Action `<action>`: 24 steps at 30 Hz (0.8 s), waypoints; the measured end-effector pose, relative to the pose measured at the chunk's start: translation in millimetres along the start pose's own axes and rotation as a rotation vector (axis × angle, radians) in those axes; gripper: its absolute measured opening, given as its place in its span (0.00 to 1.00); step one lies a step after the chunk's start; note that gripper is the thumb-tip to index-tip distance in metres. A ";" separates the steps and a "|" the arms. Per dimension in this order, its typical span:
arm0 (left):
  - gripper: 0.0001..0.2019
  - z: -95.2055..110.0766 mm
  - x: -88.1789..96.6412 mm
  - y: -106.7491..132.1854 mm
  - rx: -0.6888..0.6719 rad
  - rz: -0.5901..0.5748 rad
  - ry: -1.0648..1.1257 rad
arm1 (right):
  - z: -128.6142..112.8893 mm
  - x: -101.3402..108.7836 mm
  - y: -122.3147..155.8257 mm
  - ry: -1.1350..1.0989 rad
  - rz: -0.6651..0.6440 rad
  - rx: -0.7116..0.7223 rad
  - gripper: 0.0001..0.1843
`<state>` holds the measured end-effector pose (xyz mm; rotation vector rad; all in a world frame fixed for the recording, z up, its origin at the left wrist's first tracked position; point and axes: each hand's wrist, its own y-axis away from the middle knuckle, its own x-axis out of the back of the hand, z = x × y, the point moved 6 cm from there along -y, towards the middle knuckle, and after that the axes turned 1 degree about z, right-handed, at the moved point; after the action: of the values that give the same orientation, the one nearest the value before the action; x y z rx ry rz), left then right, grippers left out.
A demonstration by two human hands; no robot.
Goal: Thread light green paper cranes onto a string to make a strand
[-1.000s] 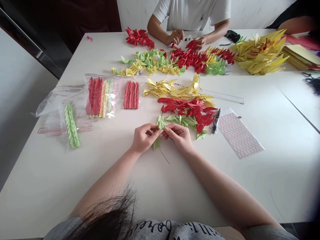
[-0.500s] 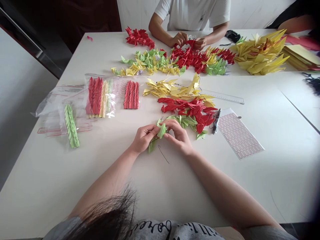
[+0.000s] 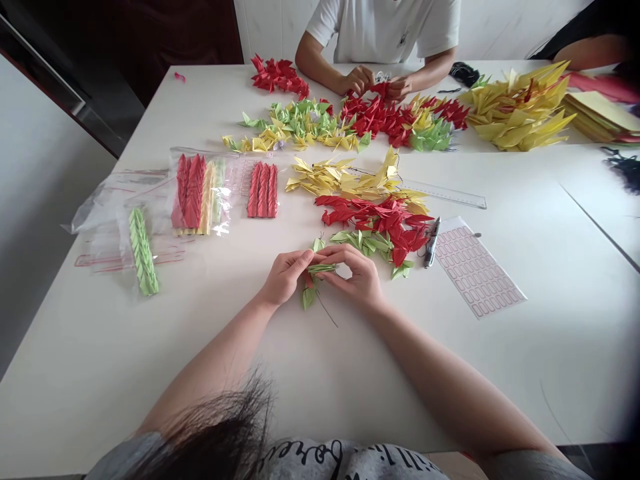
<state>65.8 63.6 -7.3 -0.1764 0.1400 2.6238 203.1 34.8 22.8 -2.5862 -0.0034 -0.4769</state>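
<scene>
Pinched between both my hands is a green paper crane (image 3: 323,268), folded flat and seen nearly edge-on. My left hand (image 3: 285,277) grips its left side, thumb on top. Thumb and fingers of my right hand (image 3: 354,273) close on its right side. Below the hands, more green folded paper (image 3: 309,297) hangs by a dark thread (image 3: 327,310), whose end lies loose on the table. Just beyond my right hand lie green paper cranes (image 3: 367,243), then red paper cranes (image 3: 383,217) and yellow ones (image 3: 350,177).
Plastic bags of folded cranes (image 3: 193,193) lie at the left, beside a red stack (image 3: 263,190). A marker (image 3: 433,243) and a label sheet (image 3: 477,270) lie right, a ruler (image 3: 445,193) behind them. Across the table, a co-worker's hands (image 3: 380,85) handle red paper among coloured piles.
The green crane has turned from showing its broad face to nearly edge-on. My right fingers have closed in on it, and the hanging green paper has shifted slightly right.
</scene>
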 end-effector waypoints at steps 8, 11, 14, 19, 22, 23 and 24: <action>0.14 9.8 12.3 -1.4 -0.157 0.134 -0.192 | 23.5 10.1 -0.4 -0.354 0.243 -0.317 0.15; 0.16 17.1 5.8 0.5 -0.342 0.102 -0.469 | 23.4 10.8 -3.8 -0.432 0.242 -0.335 0.18; 0.22 20.6 -8.1 4.6 -0.547 0.014 -0.708 | 17.6 13.0 -5.3 -0.404 0.248 -0.322 0.19; 0.12 18.6 -13.4 4.5 -0.575 -0.024 -0.837 | 12.0 17.1 -4.0 -0.314 0.284 -0.313 0.20; 0.09 25.7 -9.1 4.8 -0.587 0.034 -0.778 | 16.2 22.6 -1.7 -0.266 0.357 -0.312 0.20; 0.09 29.0 -7.6 5.3 -0.589 0.065 -0.760 | 18.0 24.6 -0.9 -0.262 0.385 -0.312 0.21; 0.09 32.4 -6.5 5.9 -0.589 0.092 -0.747 | 19.4 26.1 -0.4 -0.266 0.408 -0.310 0.20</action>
<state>65.3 59.6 26.1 0.6219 -0.8897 2.5572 234.1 42.2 16.0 -2.8264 0.5332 0.0216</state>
